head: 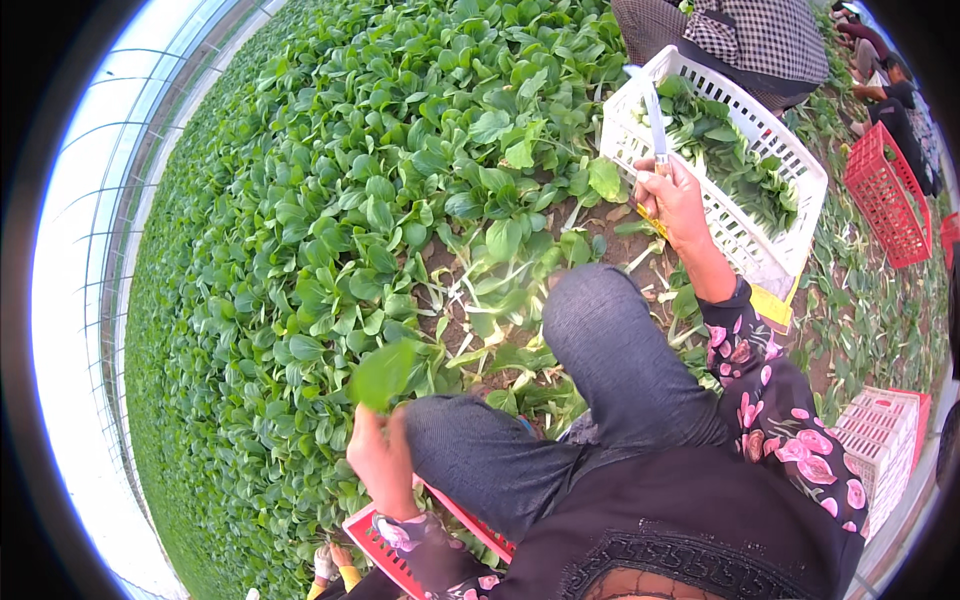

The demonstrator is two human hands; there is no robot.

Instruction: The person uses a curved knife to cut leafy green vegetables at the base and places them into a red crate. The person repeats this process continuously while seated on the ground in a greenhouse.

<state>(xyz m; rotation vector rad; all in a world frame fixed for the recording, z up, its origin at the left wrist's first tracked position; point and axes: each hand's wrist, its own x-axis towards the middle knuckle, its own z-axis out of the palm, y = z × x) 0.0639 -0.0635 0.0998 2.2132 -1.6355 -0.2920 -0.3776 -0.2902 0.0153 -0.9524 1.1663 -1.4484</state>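
Observation:
My right hand (671,199) grips a knife (655,124) by its wooden handle, the blade pointing up and away from me. It is held over the near side of a white plastic crate (757,259). Cut leafy greens (724,142), with pale stems and dark leaves, lie inside that crate. Over by my left knee, my left hand (379,457) pinches a green leaf (382,375), blurred by motion. Below that hand a red crate (379,540) shows beside my thigh, partly hidden by my sleeve.
Dense rows of leafy greens (315,225) fill the ground ahead and left. Loose leaves and stems (480,300) litter the soil before my knees. A person in checked clothing (780,45) is beyond the white crate; another person's hands (330,559) show lower left. More crates (889,195) stand right.

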